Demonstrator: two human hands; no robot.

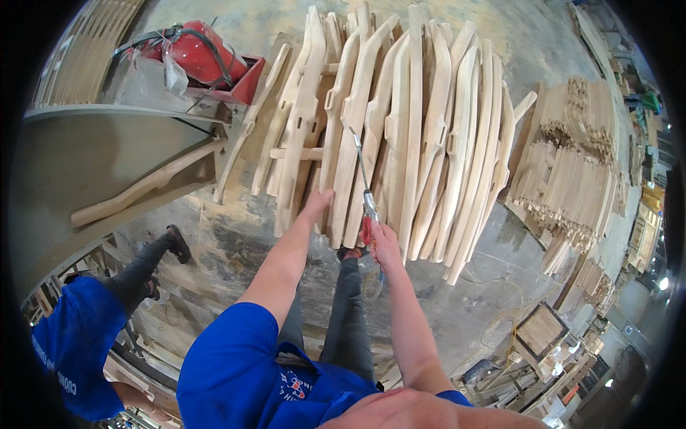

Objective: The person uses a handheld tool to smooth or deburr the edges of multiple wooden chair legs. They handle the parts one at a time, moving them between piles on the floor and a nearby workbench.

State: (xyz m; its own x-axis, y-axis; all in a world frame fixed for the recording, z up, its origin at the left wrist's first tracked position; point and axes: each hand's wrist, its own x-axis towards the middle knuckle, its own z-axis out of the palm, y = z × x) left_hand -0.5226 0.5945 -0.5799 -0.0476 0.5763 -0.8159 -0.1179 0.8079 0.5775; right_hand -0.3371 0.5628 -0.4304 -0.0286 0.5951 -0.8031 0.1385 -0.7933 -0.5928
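Observation:
Many long curved wooden chair legs (pixel 379 111) with slots cut in them lie side by side in a pile in front of me. My left hand (pixel 315 205) is closed around the near part of one chair leg (pixel 331 168), left of the middle of the pile. An air blow gun (pixel 369 209) with a red handle and a long thin metal nozzle is gripped in my right hand (pixel 386 244). Its nozzle points away from me over the pile, with the bent tip above the pieces. A hose runs down from below my right hand.
A red fire extinguisher (pixel 204 53) lies in a red box at the far left. One curved wooden piece (pixel 146 184) rests on a grey panel (pixel 78 150). Stacked wooden strips (pixel 568 154) stand to the right. A co-worker in blue (pixel 82 343) is at the lower left.

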